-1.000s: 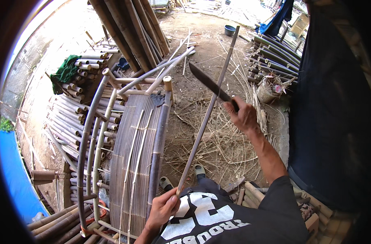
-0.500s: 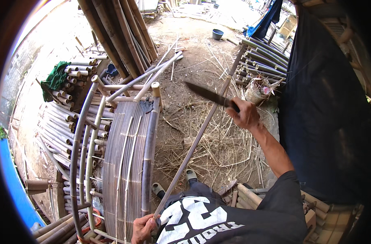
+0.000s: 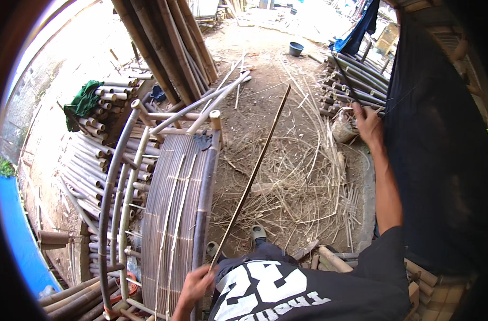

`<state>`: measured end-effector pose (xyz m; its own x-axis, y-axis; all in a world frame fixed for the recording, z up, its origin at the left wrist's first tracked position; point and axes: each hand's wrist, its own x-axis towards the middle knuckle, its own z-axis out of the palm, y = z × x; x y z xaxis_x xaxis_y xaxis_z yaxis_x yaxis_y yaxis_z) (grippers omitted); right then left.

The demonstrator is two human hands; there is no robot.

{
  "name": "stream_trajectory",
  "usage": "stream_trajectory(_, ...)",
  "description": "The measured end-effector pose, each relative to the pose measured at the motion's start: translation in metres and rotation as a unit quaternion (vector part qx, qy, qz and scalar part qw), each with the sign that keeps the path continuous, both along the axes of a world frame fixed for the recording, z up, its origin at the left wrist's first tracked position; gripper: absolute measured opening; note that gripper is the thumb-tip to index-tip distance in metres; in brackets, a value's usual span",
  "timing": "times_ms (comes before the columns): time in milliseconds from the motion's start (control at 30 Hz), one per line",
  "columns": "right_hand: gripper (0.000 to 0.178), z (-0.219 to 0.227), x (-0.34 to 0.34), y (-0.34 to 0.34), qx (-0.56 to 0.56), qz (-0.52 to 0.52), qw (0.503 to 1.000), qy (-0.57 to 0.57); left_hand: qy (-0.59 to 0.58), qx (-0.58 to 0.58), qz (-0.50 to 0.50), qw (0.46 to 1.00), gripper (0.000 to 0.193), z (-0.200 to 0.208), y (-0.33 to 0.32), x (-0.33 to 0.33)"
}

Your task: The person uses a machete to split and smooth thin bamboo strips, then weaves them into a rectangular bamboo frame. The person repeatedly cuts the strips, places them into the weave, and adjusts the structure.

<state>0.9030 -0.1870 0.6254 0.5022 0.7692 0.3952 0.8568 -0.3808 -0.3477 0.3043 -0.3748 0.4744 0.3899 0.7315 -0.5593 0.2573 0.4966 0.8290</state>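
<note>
Low at the front, my left hand (image 3: 197,282) is closed round the lower end of a long, thin bamboo strip (image 3: 254,168). The strip slants up and away to the right over the littered ground. My right hand (image 3: 369,126) is raised at the far right, fingers wrapped round the handle of a machete (image 3: 344,79). Its dark blade points up and left, seen nearly edge-on in front of a pole stack. Left of the strip stands a bamboo bench (image 3: 169,214) with a slatted seat. Two pale slivers (image 3: 175,214) lie along that seat.
Bamboo poles (image 3: 86,171) are stacked behind the bench, and more poles (image 3: 356,77) lie at the far right. Tall poles (image 3: 163,48) lean at the back. Shavings (image 3: 286,187) cover the ground. A dark sheet (image 3: 436,144) hangs on the right; a bucket (image 3: 296,49) stands far off.
My right hand has swung up and to the right with the machete, away from the strip. The strip has turned, showing a darker side. The whole view has shifted slightly.
</note>
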Motion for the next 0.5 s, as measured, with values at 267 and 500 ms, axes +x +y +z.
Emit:
stream_trajectory(267, 0.06, -0.114, -0.219, -0.059, -0.051, 0.346, 0.937, -0.009, -0.04, 0.158, 0.054, 0.985, 0.026, 0.038, 0.124, 0.149)
stream_trajectory(500, 0.061, -0.111, -0.211, -0.048, -0.132, 0.269, 0.947, 0.114, 0.058, 0.239, 0.055, 0.968, 0.029, 0.05, 0.113, 0.153)
